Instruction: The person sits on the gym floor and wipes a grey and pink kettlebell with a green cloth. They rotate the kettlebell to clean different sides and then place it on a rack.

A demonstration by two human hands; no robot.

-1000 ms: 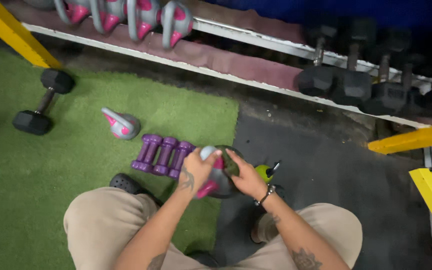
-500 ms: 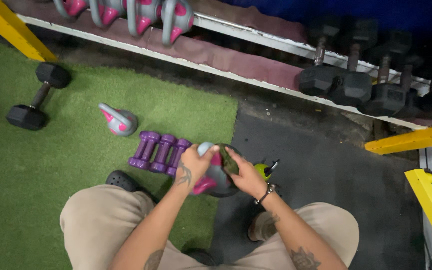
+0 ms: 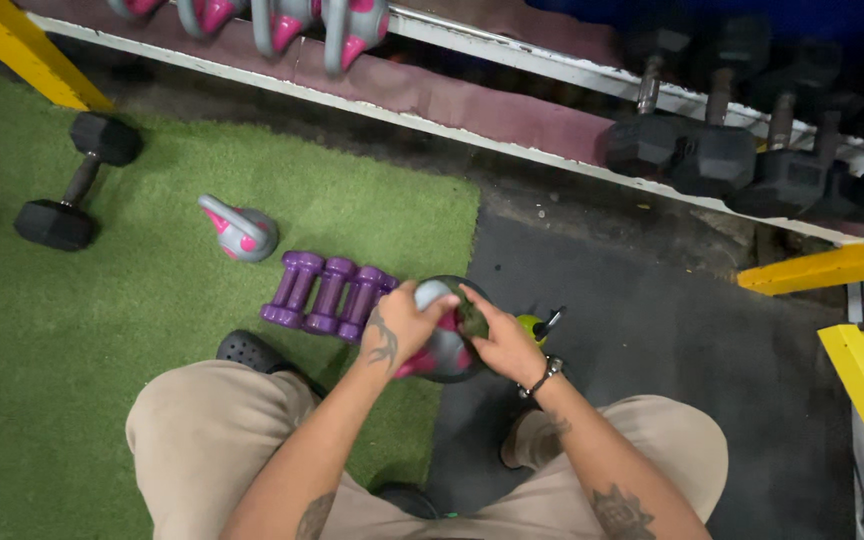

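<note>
The kettlebell [image 3: 444, 345] looks smooth grey and pink coated metal with slight gloss, the cloth [image 3: 472, 318] on it soft and matt, the purple dumbbells [image 3: 327, 293] smooth, the green turf [image 3: 102, 330] rough, the black floor mat [image 3: 652, 330] matt rubber.

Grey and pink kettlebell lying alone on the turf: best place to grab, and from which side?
Take the grey and pink kettlebell by its handle loop, coming from the upper left. It lies tipped on the turf, so the loop juts that way, away from the purple dumbbells.

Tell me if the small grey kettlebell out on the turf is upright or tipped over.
Tipped over. The kettlebell lies on its side on the turf, handle pointing up-left rather than straight up, left of the purple dumbbells.
</note>
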